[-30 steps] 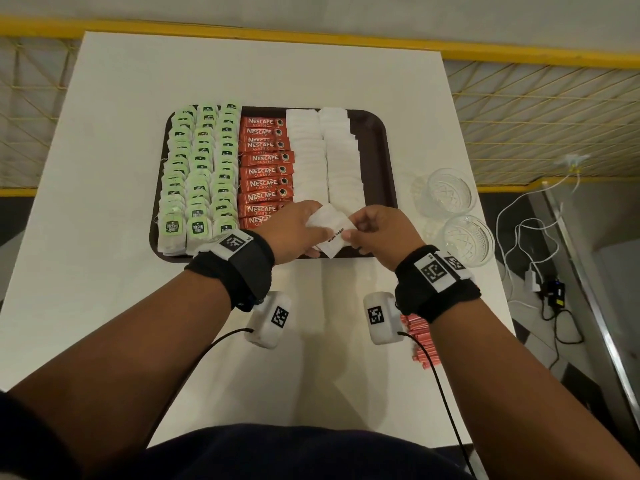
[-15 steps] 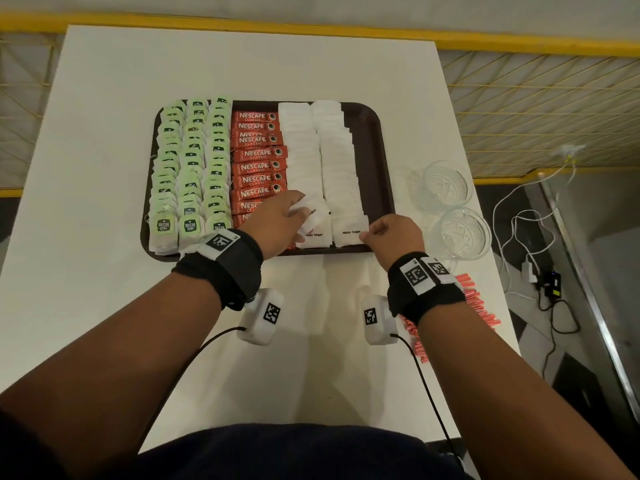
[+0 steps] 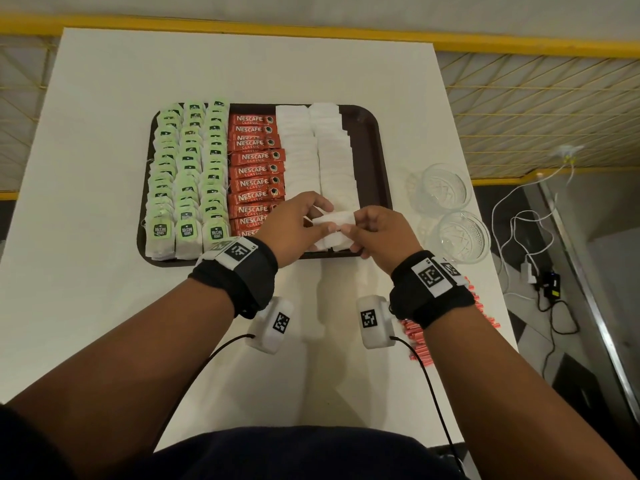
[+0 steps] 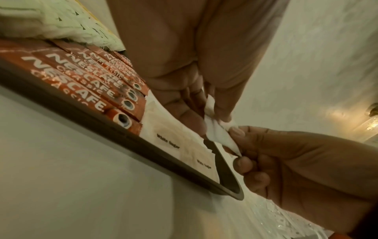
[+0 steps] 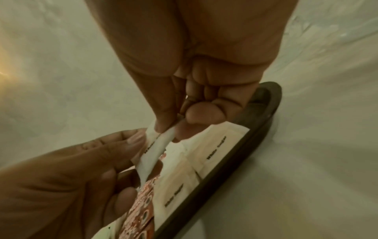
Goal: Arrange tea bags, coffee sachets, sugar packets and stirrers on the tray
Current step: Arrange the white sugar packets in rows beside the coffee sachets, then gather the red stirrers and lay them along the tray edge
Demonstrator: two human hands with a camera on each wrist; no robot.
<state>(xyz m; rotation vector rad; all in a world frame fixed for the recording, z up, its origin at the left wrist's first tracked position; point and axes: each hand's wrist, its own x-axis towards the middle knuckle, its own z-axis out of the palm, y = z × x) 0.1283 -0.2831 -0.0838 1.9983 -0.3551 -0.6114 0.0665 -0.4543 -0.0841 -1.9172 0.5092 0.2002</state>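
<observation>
We see a dark brown tray [image 3: 372, 157] holding three rows of green-tagged tea bags [image 3: 188, 174] at left, a column of red coffee sachets [image 3: 256, 169] in the middle and two columns of white sugar packets [image 3: 317, 157] right. One sugar packet [image 3: 334, 219] is held above the near edge. Red stirrers [image 3: 415, 336] lie off-tray, near right.

One tray [image 3: 372, 157] holds three columns of tea bags [image 3: 188, 168], one column of coffee sachets [image 3: 256, 171] and two columns of sugar packets [image 3: 318, 150] (exact numbers unclear). Two glass bowls [image 3: 450, 209] stand near the table's right edge.
</observation>
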